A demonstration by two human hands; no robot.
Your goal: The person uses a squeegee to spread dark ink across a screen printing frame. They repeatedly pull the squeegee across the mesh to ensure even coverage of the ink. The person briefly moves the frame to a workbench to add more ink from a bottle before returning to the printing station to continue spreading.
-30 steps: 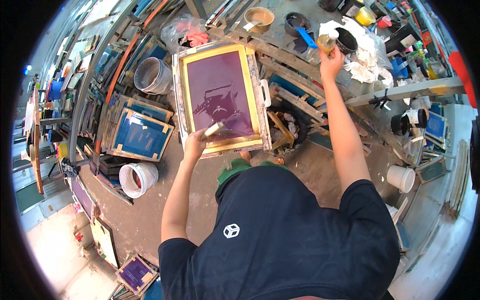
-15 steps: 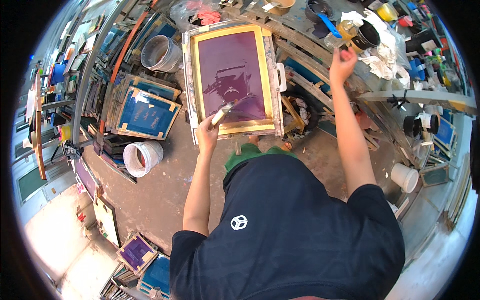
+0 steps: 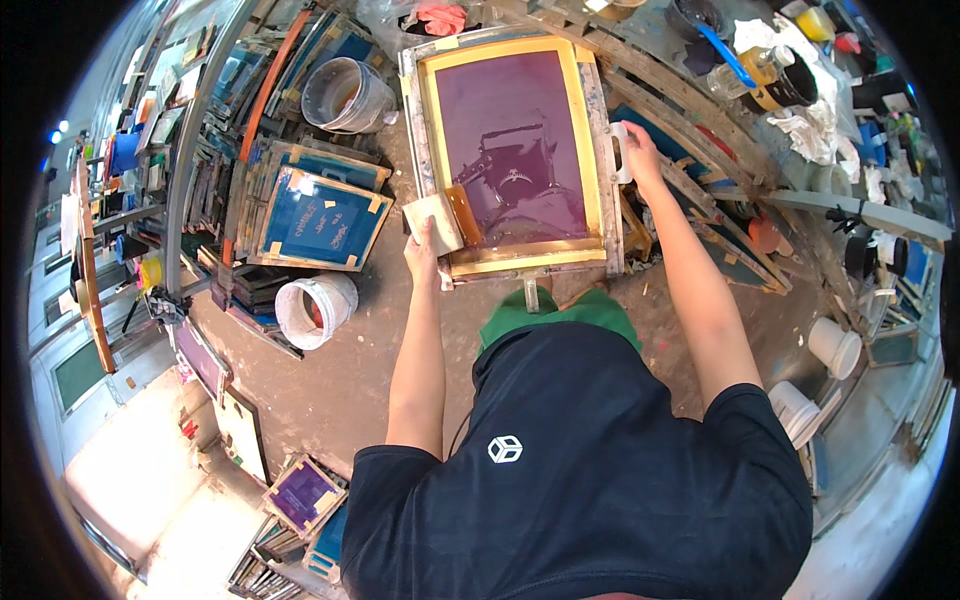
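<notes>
A screen-printing frame (image 3: 414,110) lies in front of me, its glossy purple mesh (image 3: 510,110) bordered with yellow tape. My left hand (image 3: 423,250) grips a squeegee (image 3: 432,218) with a pale handle and brown blade, held over the frame's near left corner. Whether the blade touches the mesh I cannot tell. On the frame's right side is a white handle (image 3: 620,150), and my right hand (image 3: 640,158) is closed round it, with some fingers hidden.
Two white buckets, an upper bucket (image 3: 347,97) and a lower bucket (image 3: 315,310), stand left by stacked blue screens (image 3: 320,225). At the upper right, a wooden rack (image 3: 690,115) borders a bench with a black tub (image 3: 785,85), a blue-handled tool (image 3: 727,55) and white rags (image 3: 815,120).
My right hand has come down from beside the bottle and tub to the frame's white handle. The squeegee in my left hand has turned and now shows its broad side at the frame's corner.
</notes>
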